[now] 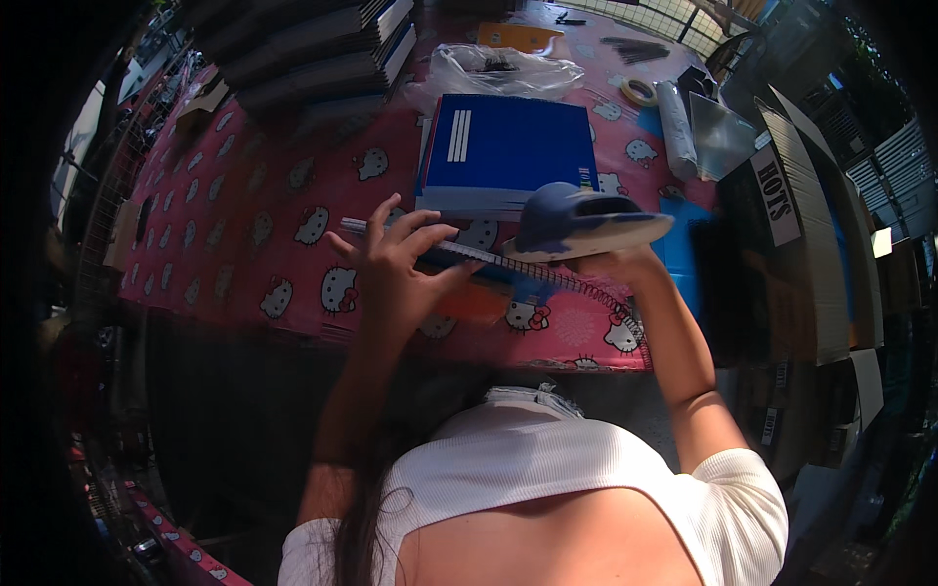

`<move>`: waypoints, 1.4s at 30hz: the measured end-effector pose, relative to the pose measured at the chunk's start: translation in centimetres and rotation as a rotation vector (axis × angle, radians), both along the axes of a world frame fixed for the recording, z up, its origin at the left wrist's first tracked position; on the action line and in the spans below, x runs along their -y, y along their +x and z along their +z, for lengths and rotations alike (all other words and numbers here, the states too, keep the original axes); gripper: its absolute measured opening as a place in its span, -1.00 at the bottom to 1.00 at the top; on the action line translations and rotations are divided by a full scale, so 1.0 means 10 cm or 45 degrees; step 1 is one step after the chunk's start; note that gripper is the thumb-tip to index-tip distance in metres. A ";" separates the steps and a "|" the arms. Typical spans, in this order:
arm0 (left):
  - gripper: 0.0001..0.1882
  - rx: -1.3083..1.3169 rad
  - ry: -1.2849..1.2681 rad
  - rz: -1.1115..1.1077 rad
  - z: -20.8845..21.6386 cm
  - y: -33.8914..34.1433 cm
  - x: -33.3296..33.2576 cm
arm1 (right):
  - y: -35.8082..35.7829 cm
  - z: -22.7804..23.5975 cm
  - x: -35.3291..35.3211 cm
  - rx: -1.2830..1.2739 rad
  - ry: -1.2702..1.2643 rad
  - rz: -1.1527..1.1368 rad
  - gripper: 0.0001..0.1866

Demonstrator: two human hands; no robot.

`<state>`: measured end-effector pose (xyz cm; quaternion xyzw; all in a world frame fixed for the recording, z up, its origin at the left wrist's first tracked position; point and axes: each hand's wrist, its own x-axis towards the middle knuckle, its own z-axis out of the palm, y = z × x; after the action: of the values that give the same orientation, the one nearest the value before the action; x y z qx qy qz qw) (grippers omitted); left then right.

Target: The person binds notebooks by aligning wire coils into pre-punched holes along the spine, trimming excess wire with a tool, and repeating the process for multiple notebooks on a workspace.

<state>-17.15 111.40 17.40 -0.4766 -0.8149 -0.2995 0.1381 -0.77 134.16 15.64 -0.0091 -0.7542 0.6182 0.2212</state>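
Here, the left hand [405, 264] clamps a coil-bound notebook [489, 260], thumb below and fingers spread across the bound edge. The notebook is above the near part of the table, its edge slanting from 10 toward 4 o'clock. With the notebook as the clock's centre, a dark spiral coil [596, 291] runs along that edge and trails loose to 4 o'clock. Between 2 and 3, the right hand [614, 264] is mostly hidden under a blue, pale-soled slipper [591, 220]; whether its fingers are closed, I cannot tell. Just beyond, toward 1 o'clock, lies a stack of blue-covered notebooks [528, 142]. Farther out, a clear plastic bag [503, 73] sits at 12, a tape roll [640, 93] between 1 and 2, an open cardboard box [821, 230] at 3, and a tall stack of books [303, 59] between 10 and 11, all around a pink cat-print tablecloth [210, 249].
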 end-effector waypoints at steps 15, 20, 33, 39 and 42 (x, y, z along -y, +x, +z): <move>-0.57 0.138 0.107 -0.094 0.06 -0.25 0.10 | -0.66 -0.05 0.03 0.605 0.359 -0.083 -0.38; -0.56 0.153 0.302 -0.038 -0.04 -0.34 0.11 | -0.70 -0.34 0.00 0.083 0.168 0.043 -0.47; -0.45 1.107 0.696 -0.194 -0.21 -0.50 0.29 | -1.17 -0.15 0.22 0.309 0.051 0.172 -0.50; -0.60 1.256 1.036 -0.407 -0.40 -0.67 0.40 | -1.26 0.05 0.36 0.256 0.200 0.249 -0.48; -0.62 1.235 0.961 -0.358 -0.44 -0.70 0.44 | -1.44 0.15 0.39 0.555 0.450 0.032 -0.45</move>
<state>-24.19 106.98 13.03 -0.3076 -0.5525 -0.7639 -0.1290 -15.14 130.26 17.14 -0.0937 -0.8802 0.4631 0.0443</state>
